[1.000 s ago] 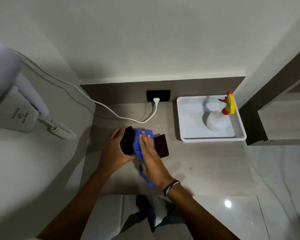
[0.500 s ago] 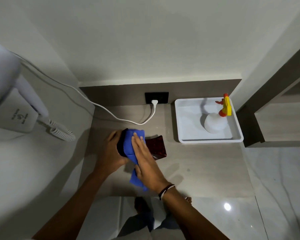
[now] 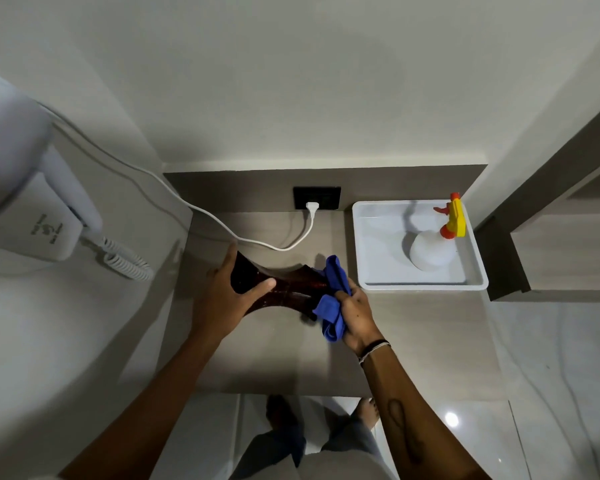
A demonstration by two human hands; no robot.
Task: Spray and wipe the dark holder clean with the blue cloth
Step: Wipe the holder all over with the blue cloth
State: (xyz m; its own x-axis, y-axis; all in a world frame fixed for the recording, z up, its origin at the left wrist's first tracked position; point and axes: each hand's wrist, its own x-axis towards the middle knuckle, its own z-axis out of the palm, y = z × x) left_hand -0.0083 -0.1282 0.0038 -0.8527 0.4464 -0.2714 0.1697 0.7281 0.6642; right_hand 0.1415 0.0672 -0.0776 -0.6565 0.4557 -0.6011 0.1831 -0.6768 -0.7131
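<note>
The dark holder (image 3: pixel 290 285), a glossy dark-red curved piece, is held just above the grey counter (image 3: pixel 274 358) in the middle of the view. My left hand (image 3: pixel 227 292) grips its left end, thumb across the top. At its right end my right hand (image 3: pixel 355 315) clutches the bunched blue cloth (image 3: pixel 333 299), which wraps over that end and hides it. The spray bottle (image 3: pixel 433 249), white with a yellow and orange trigger head, stands apart in the white tray (image 3: pixel 371 265) at the right.
A white cord (image 3: pixel 222 226) runs across the back of the counter to a plug in the black wall socket (image 3: pixel 317 199). A wall-mounted white hair dryer (image 3: pixel 39 209) with a coiled cable hangs at the left. Glossy floor tiles lie below the counter edge.
The right hand has slid the blue cloth from the holder's left part to its right end. The left hand has shifted on the left end and the holder now lies stretched out sideways.
</note>
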